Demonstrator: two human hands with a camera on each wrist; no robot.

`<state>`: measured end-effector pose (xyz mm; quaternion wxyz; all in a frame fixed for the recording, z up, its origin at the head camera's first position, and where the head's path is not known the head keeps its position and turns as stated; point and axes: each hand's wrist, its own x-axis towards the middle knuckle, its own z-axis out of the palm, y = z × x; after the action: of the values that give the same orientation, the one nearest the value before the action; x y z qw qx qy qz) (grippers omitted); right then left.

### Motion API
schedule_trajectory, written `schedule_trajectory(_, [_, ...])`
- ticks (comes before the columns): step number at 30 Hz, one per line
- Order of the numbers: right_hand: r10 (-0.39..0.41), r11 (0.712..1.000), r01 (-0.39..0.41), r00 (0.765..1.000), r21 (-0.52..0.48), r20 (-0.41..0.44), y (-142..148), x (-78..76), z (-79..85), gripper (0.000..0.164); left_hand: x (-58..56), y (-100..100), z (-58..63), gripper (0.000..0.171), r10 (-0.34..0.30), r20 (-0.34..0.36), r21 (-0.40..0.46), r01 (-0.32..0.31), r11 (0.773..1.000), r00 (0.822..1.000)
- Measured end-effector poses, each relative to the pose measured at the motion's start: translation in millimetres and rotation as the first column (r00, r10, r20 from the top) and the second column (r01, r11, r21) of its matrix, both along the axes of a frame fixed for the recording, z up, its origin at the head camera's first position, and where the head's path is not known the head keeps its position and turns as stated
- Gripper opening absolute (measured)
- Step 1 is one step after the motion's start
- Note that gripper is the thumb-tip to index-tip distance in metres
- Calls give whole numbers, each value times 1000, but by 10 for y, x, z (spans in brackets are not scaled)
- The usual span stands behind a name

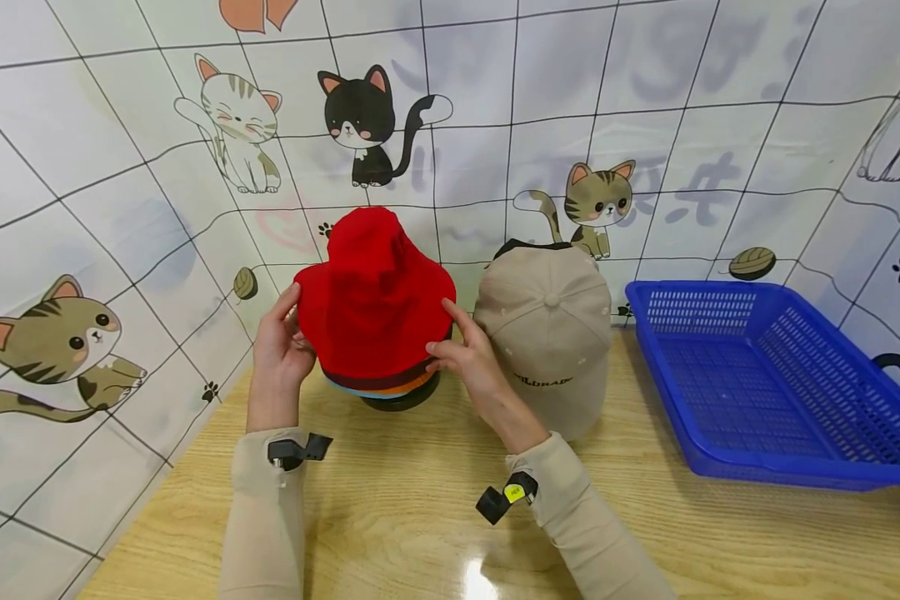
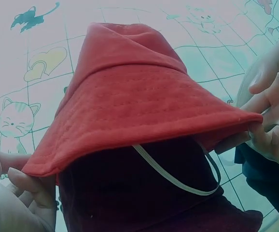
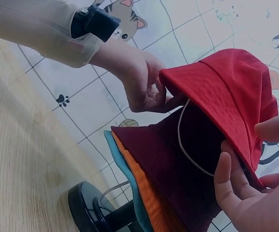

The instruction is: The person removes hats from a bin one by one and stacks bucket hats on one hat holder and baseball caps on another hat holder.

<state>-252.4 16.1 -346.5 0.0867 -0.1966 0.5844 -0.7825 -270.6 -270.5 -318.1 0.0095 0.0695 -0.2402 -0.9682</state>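
Note:
A red bucket hat (image 1: 375, 317) is held by its brim between both hands, over a stack of other hats. My left hand (image 1: 281, 358) pinches the brim's left edge; my right hand (image 1: 474, 358) grips the right edge, thumb and fingers on either side of the cloth. Beneath it, the right wrist view shows a maroon hat (image 3: 154, 140), an orange one (image 3: 151, 193) and a light blue one (image 3: 122, 162), nested on a black stand (image 3: 84, 208). In the left wrist view a pale cord (image 2: 173, 182) hangs under the red brim, whose front is lifted off the maroon hat.
To the right of the stack stands a beige baseball cap (image 1: 547, 333) with dark lettering, close by my right hand. A blue plastic basket (image 1: 667, 392) sits farther right on the wooden table (image 1: 390, 500). Cat-printed wall covering (image 1: 480, 150) rises behind and at the left.

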Motion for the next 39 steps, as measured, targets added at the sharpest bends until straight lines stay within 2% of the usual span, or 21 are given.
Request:
schedule_trajectory(13, [-12, 1000, 12, 1000, 1, 7, -8, -27, -15, 77, 45, 3, 22, 26, -35, -25, 40, 36, 999, 999])
schedule_trajectory(19, [-13, 1000, 13, 1000, 3, 11, -7, -22, -8, 77, 45, -7, 20, 25, -30, -23, 51, 31, 998, 999])
schedule_trajectory(26, [-10, 1000, 10, 1000, 3, 17, 3, -18, -2, 78, 51, -15, 37, 23, -28, -5, 46, 28, 999, 1000])
schedule_trajectory(39, [-17, 1000, 17, 1000, -10, 22, 20, -30, 11, 78, 10, 1, -6, 20, -29, -47, 16, 30, 999, 998])
